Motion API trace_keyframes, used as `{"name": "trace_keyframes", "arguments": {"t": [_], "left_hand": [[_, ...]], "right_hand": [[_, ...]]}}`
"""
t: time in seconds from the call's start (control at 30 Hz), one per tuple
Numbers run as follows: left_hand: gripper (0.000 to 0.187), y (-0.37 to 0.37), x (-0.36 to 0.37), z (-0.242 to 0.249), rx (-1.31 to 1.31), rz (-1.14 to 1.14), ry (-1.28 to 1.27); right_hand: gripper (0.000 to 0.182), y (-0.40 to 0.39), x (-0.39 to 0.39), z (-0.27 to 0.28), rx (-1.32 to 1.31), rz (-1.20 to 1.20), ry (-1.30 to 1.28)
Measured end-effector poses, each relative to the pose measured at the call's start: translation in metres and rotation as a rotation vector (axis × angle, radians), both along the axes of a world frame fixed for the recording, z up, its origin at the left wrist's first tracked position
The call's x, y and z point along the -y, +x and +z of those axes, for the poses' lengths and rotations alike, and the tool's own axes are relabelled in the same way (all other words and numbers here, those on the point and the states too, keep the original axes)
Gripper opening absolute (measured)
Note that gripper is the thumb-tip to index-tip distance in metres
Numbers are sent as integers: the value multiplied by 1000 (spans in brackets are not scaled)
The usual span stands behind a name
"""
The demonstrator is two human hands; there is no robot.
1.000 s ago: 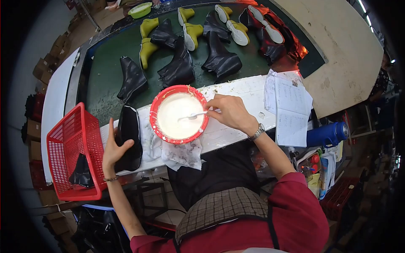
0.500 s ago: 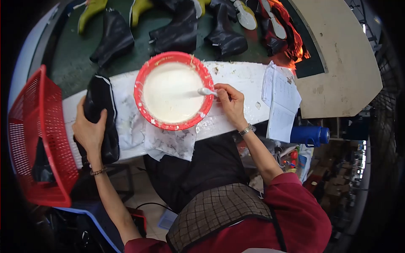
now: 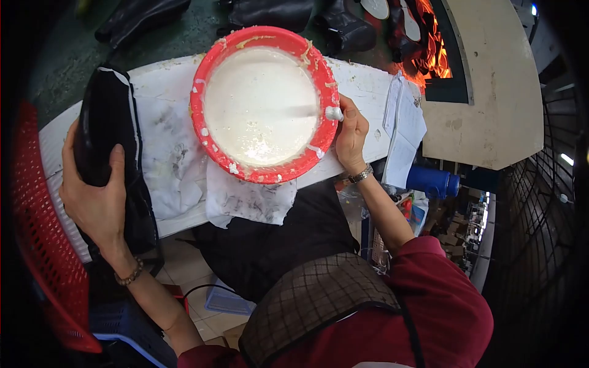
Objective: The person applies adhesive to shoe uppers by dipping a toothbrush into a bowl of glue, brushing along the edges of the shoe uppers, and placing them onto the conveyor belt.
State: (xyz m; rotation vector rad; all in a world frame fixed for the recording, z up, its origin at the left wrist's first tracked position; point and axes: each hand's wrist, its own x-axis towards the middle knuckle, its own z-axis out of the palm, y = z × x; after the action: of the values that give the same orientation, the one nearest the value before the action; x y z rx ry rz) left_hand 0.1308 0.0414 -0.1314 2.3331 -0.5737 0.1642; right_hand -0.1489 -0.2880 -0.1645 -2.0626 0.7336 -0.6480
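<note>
On the left, my left hand (image 3: pixel 98 202) is wrapped round a black boot (image 3: pixel 109 110), thumb on the near side. A white line runs along the boot's edge. A red bowl (image 3: pixel 200 110) of creamy white liquid (image 3: pixel 261 104) stands in the middle, its rim spattered with white and yellowish residue. My right hand (image 3: pixel 351 138) pinches a small brush (image 3: pixel 334 113) with a white-coated head at the bowl's right rim. Most of its handle is hidden by my fingers.
A stained white cloth (image 3: pixel 169 159) lies between boot and bowl. Several black boots (image 3: pixel 343 27) lie at the back, near an orange glow (image 3: pixel 438 58). An open notebook (image 3: pixel 404 132) and blue flask (image 3: pixel 432 182) are right; a red basket (image 3: pixel 46 214) is left.
The brush has moved from over the liquid to the bowl's right rim. The view has shifted, and the bowl looks larger. My left hand keeps its hold on the boot.
</note>
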Motion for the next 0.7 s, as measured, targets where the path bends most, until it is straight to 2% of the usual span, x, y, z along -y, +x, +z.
{"name": "trace_keyframes", "arguments": {"t": [0.27, 0.57, 0.63, 0.7], "left_hand": [[56, 1, -4, -11, -26, -35, -75], [58, 2, 4, 0, 15, -5, -21], [59, 1, 6, 3, 12, 19, -12], [61, 0, 6, 5, 32, 28, 14]], "right_hand": [[56, 4, -3, 7, -8, 28, 2], [58, -2, 3, -4, 33, 31, 58], [41, 3, 2, -8, 135, 19, 44], [39, 2, 3, -7, 159, 3, 89]]}}
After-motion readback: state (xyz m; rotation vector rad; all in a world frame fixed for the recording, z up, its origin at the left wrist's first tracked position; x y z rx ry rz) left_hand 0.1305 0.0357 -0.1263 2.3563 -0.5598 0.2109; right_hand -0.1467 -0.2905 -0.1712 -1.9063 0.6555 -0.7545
